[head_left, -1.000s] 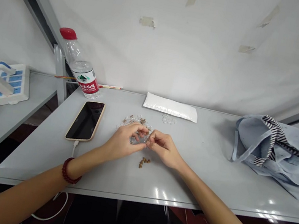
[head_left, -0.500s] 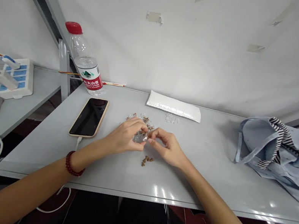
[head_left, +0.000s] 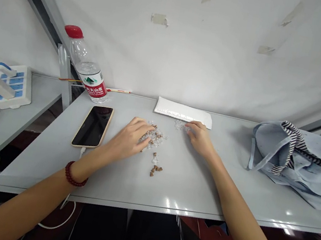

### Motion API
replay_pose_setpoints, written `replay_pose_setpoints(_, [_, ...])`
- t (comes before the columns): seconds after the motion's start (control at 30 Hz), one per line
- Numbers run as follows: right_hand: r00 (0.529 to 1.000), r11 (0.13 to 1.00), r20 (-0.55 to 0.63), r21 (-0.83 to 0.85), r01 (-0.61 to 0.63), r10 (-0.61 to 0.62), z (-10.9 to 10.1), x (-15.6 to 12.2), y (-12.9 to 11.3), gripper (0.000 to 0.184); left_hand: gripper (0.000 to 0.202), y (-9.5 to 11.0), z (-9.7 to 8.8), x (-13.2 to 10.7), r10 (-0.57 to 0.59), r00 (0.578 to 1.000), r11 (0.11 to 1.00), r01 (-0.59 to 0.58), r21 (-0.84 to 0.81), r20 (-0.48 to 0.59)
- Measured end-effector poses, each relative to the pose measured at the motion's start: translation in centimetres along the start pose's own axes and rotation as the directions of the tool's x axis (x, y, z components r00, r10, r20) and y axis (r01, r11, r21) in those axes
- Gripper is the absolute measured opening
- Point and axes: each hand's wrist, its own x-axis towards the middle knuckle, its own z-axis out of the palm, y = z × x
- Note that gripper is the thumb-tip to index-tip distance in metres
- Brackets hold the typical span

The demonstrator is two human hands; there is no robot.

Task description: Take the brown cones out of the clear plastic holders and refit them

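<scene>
A pile of small clear pieces with brown tops (head_left: pixel 155 137) lies on the grey table. My left hand (head_left: pixel 131 137) rests at its left side, thumb and fingers apart over the pieces, partly hiding them. My right hand (head_left: pixel 200 138) is at a smaller cluster of clear pieces (head_left: pixel 179 125), its fingers bent and thumb and index slightly apart. Closer to me, one clear piece with a brown end (head_left: pixel 155 159) lies alone. Just below it are several loose small brown pieces (head_left: pixel 156 169).
A white padded pouch (head_left: pixel 183 112) lies behind the clear cluster. To the left are a phone (head_left: pixel 92 126) on a charging cable and a water bottle (head_left: pixel 93 79) with a red cap. A light-blue cloth bag (head_left: pixel 302 161) lies right. A power strip (head_left: pixel 14 86) stands far left.
My hands have separated. The right one moved right and away from me to the clear cluster; the left one opened beside the pile. A lone brown-ended clear piece now shows between pile and brown pieces.
</scene>
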Motion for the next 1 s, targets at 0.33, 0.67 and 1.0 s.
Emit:
replay_pose_setpoints(0.33, [0.996, 0.996, 0.035, 0.033, -0.086, 0.085, 0.1, -0.2, -0.5, 0.027, 0.018, 2.0, 1.4, -0.9, 0.201, 0.932, 0.974, -0.224, 0.043, 0.301])
replay_pose_setpoints(0.67, [0.974, 0.961, -0.018, 0.169, -0.218, 0.224, -0.7, 0.1, -1.1, 0.016, 0.016, 2.8, 0.7, -1.0, 0.186, 0.904, 0.977, -0.128, -0.172, 0.384])
replay_pose_setpoints(1.0, [0.966, 0.828, 0.181, 0.502, -0.251, 0.184, -0.4, -0.8, -5.9, 0.019, 0.011, 2.9, 1.7, -1.3, 0.196, 0.891, 0.976, -0.135, -0.173, 0.409])
